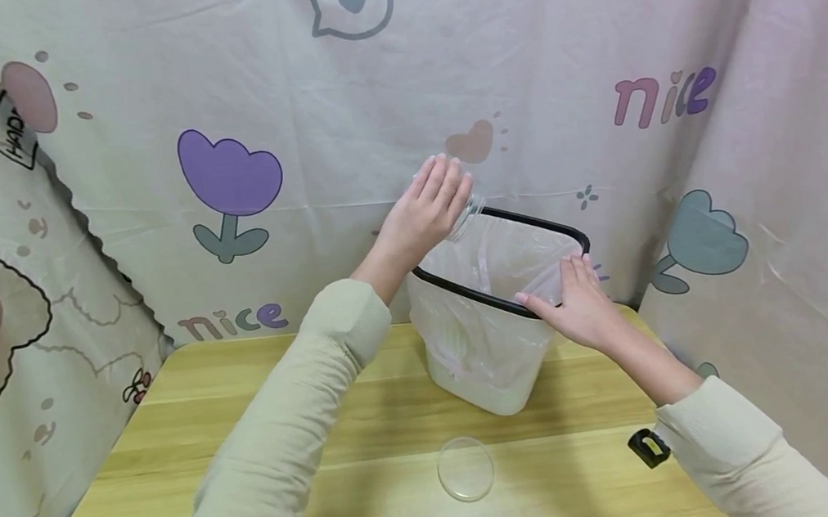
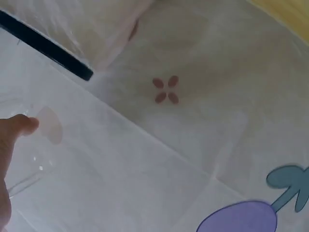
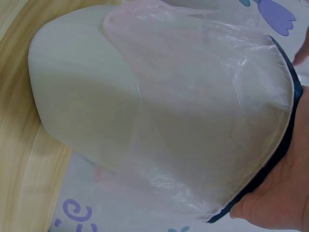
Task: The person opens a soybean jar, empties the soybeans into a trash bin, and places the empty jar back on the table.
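My left hand grips a clear jar above the far left side of the trash bin. The jar is tilted toward the bin's opening, mostly covered by the hand. In the left wrist view, my thumb lies along the see-through jar. The white bin stands upright, lined with a thin translucent bag folded out over its black rim. At the near right corner, my right hand rests on the rim with thumb and fingers spread and straight.
A clear round lid lies flat on the wooden table in front of the bin. Beside the right sleeve sits a small black and yellow object. A printed curtain hangs close behind and along both sides.
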A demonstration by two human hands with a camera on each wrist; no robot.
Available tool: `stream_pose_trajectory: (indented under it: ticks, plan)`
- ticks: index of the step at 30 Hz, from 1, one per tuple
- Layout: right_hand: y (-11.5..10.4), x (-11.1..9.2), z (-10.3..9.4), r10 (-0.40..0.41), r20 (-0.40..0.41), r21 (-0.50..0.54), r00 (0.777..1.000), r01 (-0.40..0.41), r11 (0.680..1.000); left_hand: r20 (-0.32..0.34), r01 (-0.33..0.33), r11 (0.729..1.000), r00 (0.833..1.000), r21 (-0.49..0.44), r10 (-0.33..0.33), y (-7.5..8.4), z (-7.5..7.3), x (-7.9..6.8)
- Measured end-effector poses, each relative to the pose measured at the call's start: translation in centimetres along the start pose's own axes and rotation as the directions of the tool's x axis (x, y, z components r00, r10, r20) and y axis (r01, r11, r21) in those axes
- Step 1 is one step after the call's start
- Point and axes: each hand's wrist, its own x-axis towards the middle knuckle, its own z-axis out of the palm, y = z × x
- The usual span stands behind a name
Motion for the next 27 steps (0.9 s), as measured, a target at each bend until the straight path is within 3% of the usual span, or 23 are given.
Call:
stream_pose_trajectory:
  ticks: [4, 6, 9, 11, 12, 14, 15, 19, 21, 23, 24, 27]
  plan:
    - [-0.1, 0.0, 0.0, -0.008, -0.001, 0.002, 1.000, 0.008, 1.000, 0.030, -0.107, 0.994, 0.994, -0.028, 0.108, 0.3, 0.1, -1.0]
    - [-0.1, -0.1, 0.1, -0.013, -0.004, 0.004, 1.000, 0.013, 1.000, 0.059, -0.112, 0.992, 0.992, -0.065, 0.116, 0.5, 0.0, -1.5]
    - [-0.1, -0.1, 0.1, -0.015, -0.006, 0.005, 1.000, 0.016, 1.000, 0.160, 0.038, 0.985, 0.987, -0.167, -0.011, 0.4, -0.3, -2.0]
    - [-0.1, -0.2, 0.0, -0.015, -0.006, 0.002, 1.000, 0.015, 1.000, 0.261, 0.190, 0.944, 0.958, -0.268, -0.119, 0.2, -0.6, -2.4]
    - [-0.1, -0.2, 0.0, -0.014, -0.005, 0.001, 1.000, 0.014, 1.000, 0.319, 0.274, 0.907, 0.932, -0.319, -0.169, 0.0, -0.7, -2.6]
    - [-0.1, -0.3, 0.0, -0.012, -0.004, 0.001, 1.000, 0.012, 1.000, 0.448, 0.442, 0.799, 0.859, -0.408, -0.246, -0.3, -1.0, -3.0]
    - [-0.1, -0.3, -0.1, -0.013, -0.005, -0.001, 1.000, 0.013, 1.000, 0.515, 0.524, 0.729, 0.812, -0.439, -0.274, -0.4, -1.1, -3.3]
    - [0.0, -0.3, -0.1, -0.014, -0.001, 0.004, 1.000, 0.014, 1.000, 0.700, 0.782, 0.405, 0.614, -0.474, -0.364, -0.8, -1.4, -4.6]
    - [0.0, -0.2, -0.1, -0.015, 0.002, 0.008, 1.000, 0.015, 1.000, 0.742, 0.845, 0.248, 0.535, -0.475, -0.403, -0.9, -1.6, -5.4]
    - [0.0, -0.2, -0.1, -0.018, 0.003, 0.013, 1.000, 0.018, 1.000, 0.763, 0.871, 0.098, 0.471, -0.481, -0.443, -0.9, -1.7, -6.3]
    - [0.0, -0.2, -0.1, -0.019, 0.002, 0.014, 1.000, 0.019, 1.000, 0.771, 0.876, 0.037, 0.443, -0.482, -0.458, -0.8, -1.8, -6.7]
    - [0.0, -0.2, -0.1, -0.023, -0.001, 0.016, 1.000, 0.023, 1.000, 0.793, 0.873, -0.111, 0.370, -0.475, -0.484, -0.7, -2.1, -7.9]
